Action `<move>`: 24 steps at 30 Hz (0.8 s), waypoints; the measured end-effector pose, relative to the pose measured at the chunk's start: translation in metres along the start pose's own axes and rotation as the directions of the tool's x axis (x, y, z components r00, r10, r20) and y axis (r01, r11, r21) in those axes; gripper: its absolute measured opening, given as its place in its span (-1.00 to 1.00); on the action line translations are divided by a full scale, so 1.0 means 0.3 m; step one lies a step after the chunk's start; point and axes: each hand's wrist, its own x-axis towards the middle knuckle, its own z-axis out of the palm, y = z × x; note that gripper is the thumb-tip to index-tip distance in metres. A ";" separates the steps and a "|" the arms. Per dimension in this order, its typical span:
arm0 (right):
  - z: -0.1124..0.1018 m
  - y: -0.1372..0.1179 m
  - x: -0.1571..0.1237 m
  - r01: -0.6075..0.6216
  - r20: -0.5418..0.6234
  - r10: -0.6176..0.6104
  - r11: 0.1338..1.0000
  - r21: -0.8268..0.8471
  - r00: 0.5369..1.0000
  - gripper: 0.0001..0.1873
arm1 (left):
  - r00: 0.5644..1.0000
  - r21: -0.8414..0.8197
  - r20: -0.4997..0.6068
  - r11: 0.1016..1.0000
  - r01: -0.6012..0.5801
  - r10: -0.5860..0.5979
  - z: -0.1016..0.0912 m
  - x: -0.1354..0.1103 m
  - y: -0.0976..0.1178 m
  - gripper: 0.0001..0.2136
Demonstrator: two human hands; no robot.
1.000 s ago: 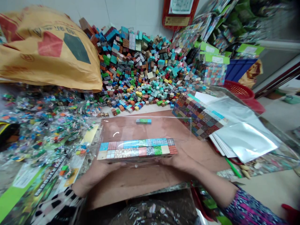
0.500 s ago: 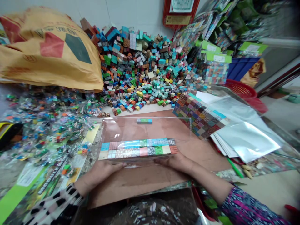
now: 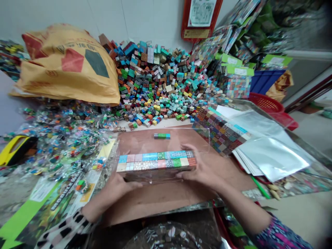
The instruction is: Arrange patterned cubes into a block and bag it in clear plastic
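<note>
A long block of patterned cubes [image 3: 155, 162], in two visible rows of blue, white, pink and green faces, lies in a clear plastic bag [image 3: 137, 140]. My left hand [image 3: 118, 186] grips its left end through the film, thumb along the front side. Around the right end is my right hand [image 3: 201, 171], with fingers at the far corner and thumb on the near side. Beyond the block, a short strip of small cubes [image 3: 162, 136] shows; whether it is inside the bag or under it, I cannot tell. A brown board [image 3: 145, 202] lies beneath everything.
Loose cubes [image 3: 160, 83] are heaped at the back, beside a yellow sack [image 3: 70, 76]. Small bagged pieces [image 3: 70, 128] cover the left. To the right are a larger cube block [image 3: 220, 129], clear bags [image 3: 272, 148] and a green pen [image 3: 261, 188]. A yellow cutter [image 3: 15, 150] lies far left.
My right hand has shifted up around the block's right end, its fingers now showing at the far corner. My left hand still holds the left end. The camera view has shifted slightly.
</note>
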 end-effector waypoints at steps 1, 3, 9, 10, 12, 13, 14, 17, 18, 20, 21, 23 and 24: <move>0.007 -0.022 -0.002 0.044 -0.065 -0.043 0.999 0.022 0.997 -0.10 | 0.993 -0.082 -0.114 0.997 -0.013 0.004 0.009 -0.004 0.021 -0.43; 0.032 -0.058 -0.005 0.114 -0.173 -0.102 0.992 0.062 0.980 -0.07 | 0.965 -0.202 -0.262 0.977 -0.076 0.021 0.035 -0.008 0.052 -0.28; 0.114 -0.052 -0.013 0.035 -0.270 -0.029 0.999 0.017 0.962 -0.13 | 0.919 -0.281 -0.387 0.959 -0.041 -0.074 0.115 0.001 0.038 -0.42; 0.119 -0.038 -0.015 0.036 -0.274 -0.032 0.999 0.007 0.961 -0.15 | 0.916 -0.261 -0.394 0.965 -0.033 -0.076 0.120 0.002 0.028 -0.44; 0.121 -0.009 -0.018 0.042 -0.278 -0.040 0.999 0.002 0.960 -0.14 | 0.916 -0.223 -0.396 0.974 -0.033 -0.060 0.123 0.004 0.010 -0.46; 0.121 0.004 -0.020 0.042 -0.274 -0.038 0.999 0.009 0.961 -0.13 | 0.917 -0.207 -0.395 0.978 -0.035 -0.051 0.121 0.005 0.004 -0.47; 0.120 0.015 -0.020 0.036 -0.263 -0.028 0.999 0.027 0.964 -0.13 | 0.918 -0.196 -0.394 0.980 -0.038 -0.043 0.118 0.006 -0.001 -0.48; 0.116 0.038 -0.019 -0.040 -0.139 0.055 0.993 0.107 0.989 -0.36 | 0.932 -0.197 -0.361 0.979 -0.043 -0.032 0.106 0.010 -0.010 -0.50; 0.114 0.043 -0.017 -0.074 -0.087 0.085 0.989 0.124 0.993 -0.45 | 0.941 -0.207 -0.337 0.978 -0.041 -0.031 0.102 0.012 -0.014 -0.51; 0.109 0.050 -0.013 -0.116 -0.022 0.120 0.985 0.125 0.993 -0.57 | 0.960 -0.226 -0.276 0.974 -0.027 -0.037 0.094 0.014 -0.025 -0.53; 0.104 0.053 -0.010 -0.117 -0.008 0.119 0.986 0.116 0.993 -0.59 | 0.968 -0.230 -0.249 0.973 -0.017 -0.042 0.090 0.015 -0.033 -0.54; 0.094 0.058 -0.005 -0.102 0.007 0.102 0.990 0.102 0.995 -0.62 | 0.975 -0.229 -0.213 0.973 0.010 -0.060 0.084 0.016 -0.049 -0.55; 0.089 0.061 -0.003 -0.101 0.025 0.099 0.990 0.097 0.995 -0.64 | 0.978 -0.224 -0.198 0.974 0.024 -0.070 0.080 0.017 -0.056 -0.56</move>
